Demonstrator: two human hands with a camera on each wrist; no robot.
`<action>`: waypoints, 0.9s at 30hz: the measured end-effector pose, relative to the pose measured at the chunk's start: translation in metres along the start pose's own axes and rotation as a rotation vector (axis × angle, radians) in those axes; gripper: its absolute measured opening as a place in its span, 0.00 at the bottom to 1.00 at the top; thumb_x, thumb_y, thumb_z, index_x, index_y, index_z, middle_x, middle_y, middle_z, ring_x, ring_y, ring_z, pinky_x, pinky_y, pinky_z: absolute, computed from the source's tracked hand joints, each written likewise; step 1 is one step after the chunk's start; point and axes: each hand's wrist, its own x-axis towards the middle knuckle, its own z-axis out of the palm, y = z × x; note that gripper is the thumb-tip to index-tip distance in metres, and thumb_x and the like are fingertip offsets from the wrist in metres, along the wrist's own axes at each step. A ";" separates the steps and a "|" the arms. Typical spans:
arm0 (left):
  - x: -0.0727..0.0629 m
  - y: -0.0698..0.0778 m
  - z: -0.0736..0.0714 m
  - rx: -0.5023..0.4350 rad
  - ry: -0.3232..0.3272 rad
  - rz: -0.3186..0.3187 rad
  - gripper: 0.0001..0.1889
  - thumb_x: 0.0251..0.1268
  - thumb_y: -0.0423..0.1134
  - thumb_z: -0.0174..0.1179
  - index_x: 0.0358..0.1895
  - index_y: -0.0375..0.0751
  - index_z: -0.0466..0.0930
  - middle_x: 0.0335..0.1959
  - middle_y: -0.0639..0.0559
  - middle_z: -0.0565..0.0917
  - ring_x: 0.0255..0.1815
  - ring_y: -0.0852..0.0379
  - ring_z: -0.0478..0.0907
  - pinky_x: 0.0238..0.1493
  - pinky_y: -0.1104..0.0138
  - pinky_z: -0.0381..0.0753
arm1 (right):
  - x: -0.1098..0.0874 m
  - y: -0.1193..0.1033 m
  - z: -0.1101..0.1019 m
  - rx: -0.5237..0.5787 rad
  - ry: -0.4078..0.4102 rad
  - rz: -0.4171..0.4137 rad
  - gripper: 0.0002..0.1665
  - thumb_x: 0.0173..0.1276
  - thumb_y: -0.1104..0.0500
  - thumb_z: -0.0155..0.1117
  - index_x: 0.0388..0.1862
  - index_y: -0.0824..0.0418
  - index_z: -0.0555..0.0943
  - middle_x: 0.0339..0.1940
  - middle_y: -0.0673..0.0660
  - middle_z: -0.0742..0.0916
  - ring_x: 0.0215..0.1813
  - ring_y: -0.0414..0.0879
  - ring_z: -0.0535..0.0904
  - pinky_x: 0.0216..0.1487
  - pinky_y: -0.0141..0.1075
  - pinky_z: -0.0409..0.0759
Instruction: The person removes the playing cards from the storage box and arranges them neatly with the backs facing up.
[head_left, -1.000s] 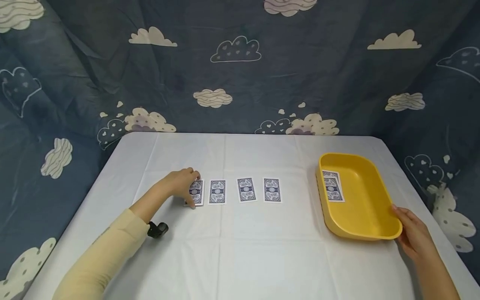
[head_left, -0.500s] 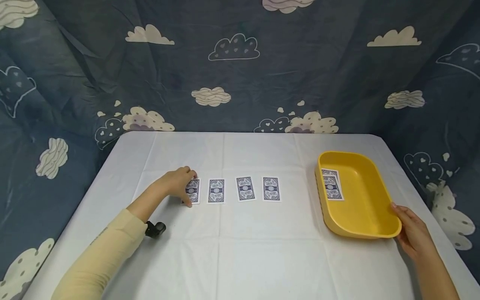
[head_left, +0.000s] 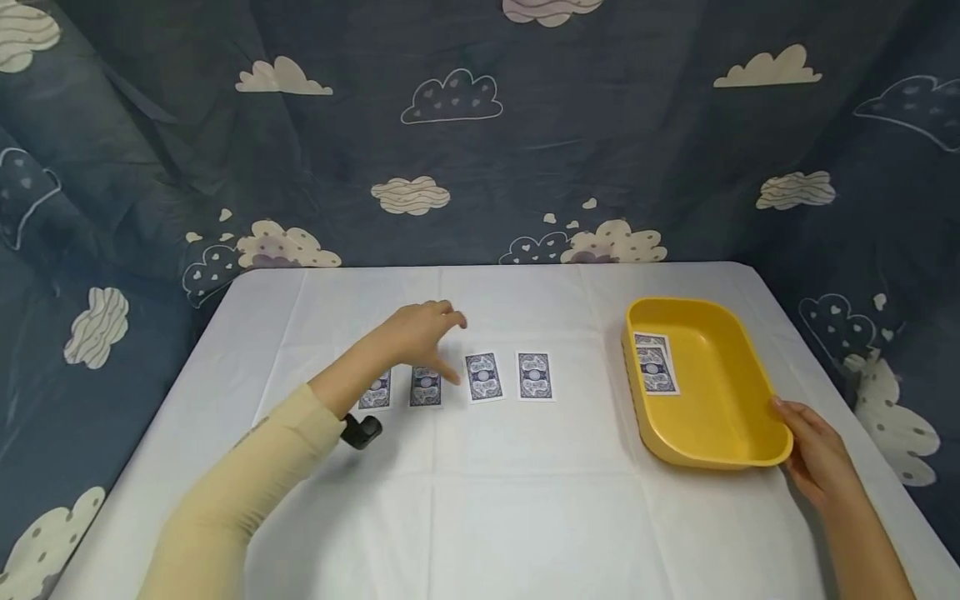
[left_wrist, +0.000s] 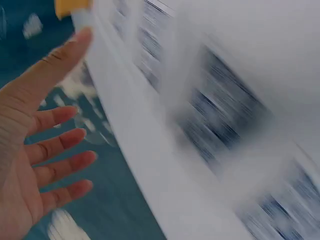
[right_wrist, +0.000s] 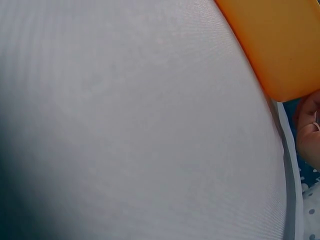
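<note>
In the head view my left hand (head_left: 420,335) is above a row of several face-down playing cards with blue-patterned backs, its thumb and fingers spread and nothing between them. Under it lies a partly covered card (head_left: 426,390), and left of that another card (head_left: 374,393) shows below the wrist. Two more cards, a slightly turned one (head_left: 483,377) and a straight one (head_left: 535,377), lie to the right. My right hand (head_left: 819,454) grips the lower right edge of a yellow tray (head_left: 723,408), thumb at the rim. Face-down cards (head_left: 656,371) overlap inside the tray's left side.
A white cloth (head_left: 525,517) covers the table. Dark blue fabric with cloud prints (head_left: 600,150) hangs behind and at both sides. A black wrist device (head_left: 362,432) is on the left arm. Cards look blurred in the left wrist view.
My left hand has left the leftmost card and moved right, over the second card, with its fingers spread. The right hand still holds the tray.
</note>
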 end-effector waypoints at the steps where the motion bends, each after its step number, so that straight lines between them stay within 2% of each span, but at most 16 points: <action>1: 0.010 0.013 -0.005 0.008 0.017 0.031 0.46 0.33 0.69 0.67 0.61 0.50 0.69 0.54 0.50 0.73 0.51 0.52 0.74 0.49 0.58 0.76 | -0.001 -0.001 -0.001 0.004 -0.001 -0.007 0.07 0.68 0.57 0.55 0.32 0.52 0.80 0.25 0.46 0.80 0.21 0.36 0.74 0.18 0.24 0.73; 5: 0.053 0.071 -0.021 0.018 0.078 0.165 0.48 0.34 0.74 0.62 0.62 0.53 0.66 0.51 0.54 0.74 0.47 0.56 0.75 0.42 0.62 0.77 | -0.003 -0.002 -0.003 0.004 0.002 -0.019 0.08 0.69 0.57 0.55 0.32 0.52 0.80 0.24 0.46 0.81 0.21 0.35 0.73 0.17 0.24 0.71; 8: 0.083 0.113 -0.031 0.028 0.087 0.249 0.48 0.34 0.75 0.61 0.63 0.53 0.66 0.52 0.55 0.74 0.46 0.58 0.74 0.42 0.65 0.77 | -0.004 -0.002 -0.002 -0.003 0.004 -0.021 0.07 0.68 0.57 0.56 0.32 0.52 0.80 0.24 0.46 0.80 0.20 0.35 0.73 0.15 0.24 0.70; 10: 0.102 0.136 -0.034 0.046 0.081 0.286 0.48 0.34 0.75 0.61 0.62 0.54 0.66 0.52 0.55 0.74 0.47 0.59 0.73 0.43 0.66 0.76 | -0.004 -0.003 0.000 -0.012 0.005 -0.011 0.06 0.68 0.56 0.56 0.32 0.52 0.80 0.24 0.46 0.80 0.19 0.35 0.72 0.15 0.24 0.69; 13: 0.127 0.166 -0.034 0.066 0.045 0.304 0.47 0.34 0.74 0.62 0.62 0.54 0.66 0.53 0.56 0.73 0.48 0.60 0.72 0.45 0.67 0.75 | -0.004 -0.003 0.002 -0.044 0.019 0.010 0.05 0.66 0.53 0.58 0.32 0.51 0.79 0.24 0.46 0.79 0.18 0.35 0.71 0.14 0.24 0.68; 16: 0.150 0.191 -0.029 0.067 -0.004 0.290 0.47 0.35 0.74 0.62 0.63 0.55 0.65 0.56 0.57 0.72 0.52 0.60 0.71 0.51 0.67 0.73 | -0.005 -0.004 0.003 -0.081 0.036 0.033 0.05 0.65 0.50 0.59 0.33 0.50 0.78 0.25 0.45 0.78 0.18 0.35 0.70 0.15 0.24 0.68; 21: 0.177 0.221 -0.011 0.084 -0.110 0.204 0.55 0.32 0.75 0.61 0.69 0.52 0.57 0.64 0.56 0.68 0.62 0.60 0.66 0.60 0.66 0.68 | -0.006 -0.004 0.003 -0.125 0.054 0.052 0.06 0.65 0.49 0.59 0.34 0.48 0.77 0.26 0.44 0.78 0.20 0.35 0.70 0.18 0.23 0.69; 24: 0.188 0.235 0.001 0.120 -0.154 0.153 0.57 0.31 0.76 0.61 0.69 0.49 0.57 0.61 0.55 0.70 0.60 0.61 0.67 0.59 0.69 0.69 | -0.006 -0.005 0.002 -0.140 0.061 0.048 0.06 0.66 0.48 0.58 0.34 0.48 0.77 0.26 0.44 0.77 0.20 0.35 0.69 0.18 0.23 0.68; 27: 0.194 0.247 0.009 0.160 -0.188 0.094 0.52 0.31 0.73 0.64 0.63 0.49 0.64 0.55 0.57 0.73 0.55 0.63 0.68 0.55 0.73 0.70 | -0.006 -0.006 -0.002 -0.155 0.067 0.034 0.06 0.66 0.48 0.58 0.34 0.48 0.77 0.25 0.44 0.78 0.19 0.35 0.69 0.17 0.23 0.68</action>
